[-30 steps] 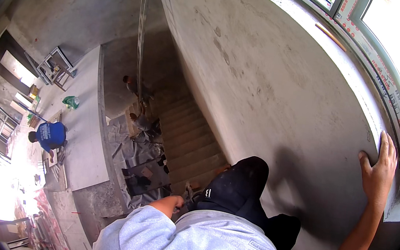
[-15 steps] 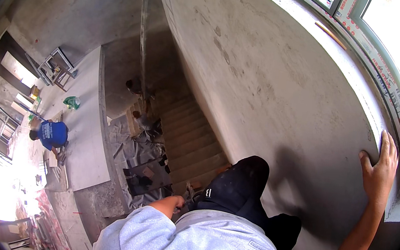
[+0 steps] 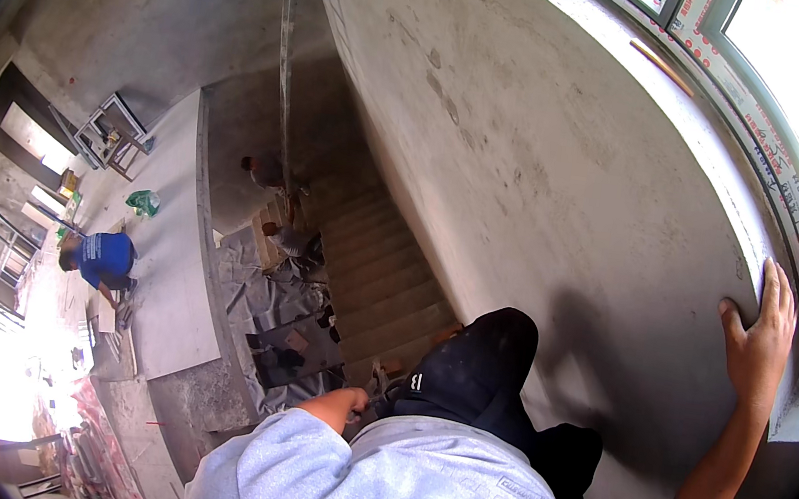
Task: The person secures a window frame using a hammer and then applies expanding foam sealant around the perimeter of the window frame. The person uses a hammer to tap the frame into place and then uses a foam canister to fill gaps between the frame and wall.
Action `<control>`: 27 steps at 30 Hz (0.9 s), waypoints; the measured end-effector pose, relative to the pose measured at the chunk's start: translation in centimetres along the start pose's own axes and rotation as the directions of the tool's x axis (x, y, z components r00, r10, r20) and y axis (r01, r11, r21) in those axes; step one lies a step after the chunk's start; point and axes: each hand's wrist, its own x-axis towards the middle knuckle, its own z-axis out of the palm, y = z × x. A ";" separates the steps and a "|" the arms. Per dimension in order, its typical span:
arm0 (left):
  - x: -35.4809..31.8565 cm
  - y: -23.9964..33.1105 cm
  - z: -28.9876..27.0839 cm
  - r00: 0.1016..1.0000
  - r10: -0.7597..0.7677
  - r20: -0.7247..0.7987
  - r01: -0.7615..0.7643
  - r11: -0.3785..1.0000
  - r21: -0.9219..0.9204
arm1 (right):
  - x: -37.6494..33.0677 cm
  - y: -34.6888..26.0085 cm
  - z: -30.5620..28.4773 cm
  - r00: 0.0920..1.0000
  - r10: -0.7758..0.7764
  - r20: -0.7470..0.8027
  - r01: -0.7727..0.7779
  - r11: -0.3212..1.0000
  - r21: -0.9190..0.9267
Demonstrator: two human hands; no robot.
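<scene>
- We see one right hand laid flat on the top edge of the grey plastered concrete wall, just below the window frame with its red-and-white taped edge; its fingers lie spread, palm against the wall, pinching nothing.
- We see one left hand low in the view, at the end of a light grey sleeve; its fingers are curled loosely, and we cannot tell whether they hold the small grey object just beside them.
- One black cap sits on the head of a person right below us, between our two arms, close against the wall.
- One bare concrete staircase drops away beside the wall; we count two people on its steps, one higher and one lower, both too small to describe further.
- One more person in a blue shirt crouches on the floor beyond a long grey ledge.
- One green bag lies on that ledge; its contents are hidden.
- Grey sheeting covers the ground at the foot of the stairs, strewn with debris.
</scene>
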 end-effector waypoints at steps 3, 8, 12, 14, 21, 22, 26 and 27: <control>-2.5 2.2 0.1 0.989 -0.142 -0.033 0.136 0.979 -0.152 | -0.3 -0.4 0.0 1.000 -0.009 -0.007 0.009 1.000 0.009; -2.5 1.7 0.1 0.997 -0.059 -0.045 0.059 0.998 -0.005 | -0.1 -0.1 0.1 1.000 -0.013 -0.006 0.013 1.000 0.020; -0.8 0.4 -0.4 0.999 -0.037 -0.028 0.042 0.983 0.180 | 0.3 0.0 -0.1 1.000 -0.030 0.002 0.030 0.999 0.035; -0.3 -0.2 0.2 0.999 0.007 -0.037 0.003 0.970 0.243 | 0.0 0.0 0.2 1.000 -0.028 -0.014 0.028 0.999 0.019; 0.6 -2.5 0.2 0.939 0.331 0.095 -0.344 0.883 0.320 | 0.2 1.1 1.3 0.997 -0.068 -0.042 0.068 0.998 0.008; 1.0 -3.0 -0.1 0.940 0.328 0.094 -0.341 0.892 0.297 | 0.2 1.3 1.3 0.997 -0.066 -0.038 0.066 0.998 0.001; 1.6 -3.0 0.3 0.958 0.278 0.066 -0.285 0.926 0.245 | 0.1 1.9 1.6 0.996 -0.079 -0.041 0.079 0.997 -0.011; 1.1 -2.6 0.2 0.966 0.254 0.043 -0.257 0.935 0.246 | 0.0 1.8 1.7 0.997 -0.072 -0.039 0.072 0.997 -0.002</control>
